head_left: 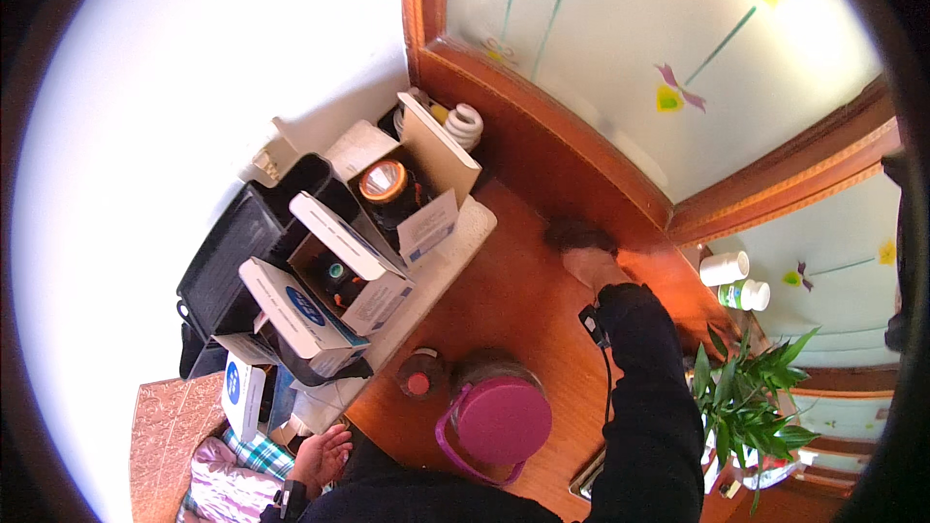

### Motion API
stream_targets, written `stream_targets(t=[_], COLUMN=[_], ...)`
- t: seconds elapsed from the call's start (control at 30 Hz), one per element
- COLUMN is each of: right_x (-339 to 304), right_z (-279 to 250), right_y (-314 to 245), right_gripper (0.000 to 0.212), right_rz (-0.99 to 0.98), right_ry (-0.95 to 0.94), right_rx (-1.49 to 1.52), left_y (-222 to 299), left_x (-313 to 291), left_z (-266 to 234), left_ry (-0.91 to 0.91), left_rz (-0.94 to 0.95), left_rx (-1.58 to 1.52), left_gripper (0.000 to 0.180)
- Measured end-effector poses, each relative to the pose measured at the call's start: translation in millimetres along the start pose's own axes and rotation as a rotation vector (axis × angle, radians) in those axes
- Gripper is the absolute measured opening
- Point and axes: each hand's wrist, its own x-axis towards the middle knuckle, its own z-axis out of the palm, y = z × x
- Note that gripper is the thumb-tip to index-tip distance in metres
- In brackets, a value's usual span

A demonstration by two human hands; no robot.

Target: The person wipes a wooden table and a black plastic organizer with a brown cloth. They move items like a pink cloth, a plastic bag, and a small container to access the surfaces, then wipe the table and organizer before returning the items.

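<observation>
My right arm stretches across the reddish wooden tabletop [484, 276]. At its far side my right hand [589, 268] presses a dark, bunched cloth-like thing [573, 231] against the wood, close to the wooden frame; my fingers are mostly hidden by it. Down at the lower left, my left hand [322, 455] is palm up with its fingers loosely apart and nothing in them. It hangs next to a white carton [245, 397] and a plaid cloth [260, 455]. A jar with a purple lid and handle [504, 419] stands near my body, beside a small red-capped bottle [420, 375].
On a pale ledge [470, 232] at left stand opened cartons holding flashlights [384, 180], a spiral bulb [465, 124] and a black plastic case [232, 261]. To the right of my arm are two white bottles [727, 268] and a leafy plant [751, 397]. Frosted glass panels [601, 48] border the far side.
</observation>
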Motion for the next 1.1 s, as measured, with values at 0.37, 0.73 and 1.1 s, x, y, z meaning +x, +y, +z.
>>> stream_targets(t=[0.37, 0.73, 1.1], right_x=[-60.0, -86.8, 3.5], right_z=[-111.4, -287.2, -376.7], right_y=[-75.9, -84.1, -149.0], right_gripper=[0.035, 0.032, 0.026], right_rz=[0.131, 0.055, -0.519], right_ry=[0.594, 0.643, 1.293], right_rx=[0.596, 1.382, -0.472], left_y=[1.3, 11.7, 2.7], left_x=[2.8, 5.5, 11.3], left_z=[2.6, -11.5, -21.9], left_ry=[-0.027, -0.079, 0.012], left_rz=[0.005, 0.034, -0.002], left_rx=[-0.008, -0.048, -0.100], left_gripper=[0.030, 0.032, 0.031])
